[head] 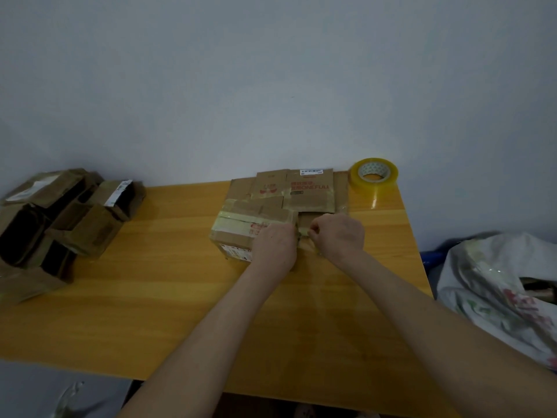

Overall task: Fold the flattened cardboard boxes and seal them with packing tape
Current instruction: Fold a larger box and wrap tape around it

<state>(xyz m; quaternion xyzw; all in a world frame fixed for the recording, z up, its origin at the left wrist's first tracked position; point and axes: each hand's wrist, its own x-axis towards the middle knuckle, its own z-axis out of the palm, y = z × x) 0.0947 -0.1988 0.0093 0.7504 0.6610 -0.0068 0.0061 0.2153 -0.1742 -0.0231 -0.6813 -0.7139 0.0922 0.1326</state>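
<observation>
A flattened cardboard box (241, 227) with yellowish tape strips lies on the wooden table (168, 267), right of centre. My left hand (275, 247) lies on its right end, fingers curled at the edge. My right hand (339, 235) is beside it, thumb and fingers pinching the box's flap or a bit of tape there; which one is unclear. More flattened boxes (304, 188) with red print lie behind, against the wall. A roll of clear-yellow packing tape (373, 173) stands at the table's back right corner.
Several folded brown boxes (60, 218) are heaped at the table's left end. A crumpled plastic bag (497, 285) with printed pattern sits off the right edge. The pale wall (271, 86) runs right behind the table. A grey surface (45, 390) lies below the front left edge.
</observation>
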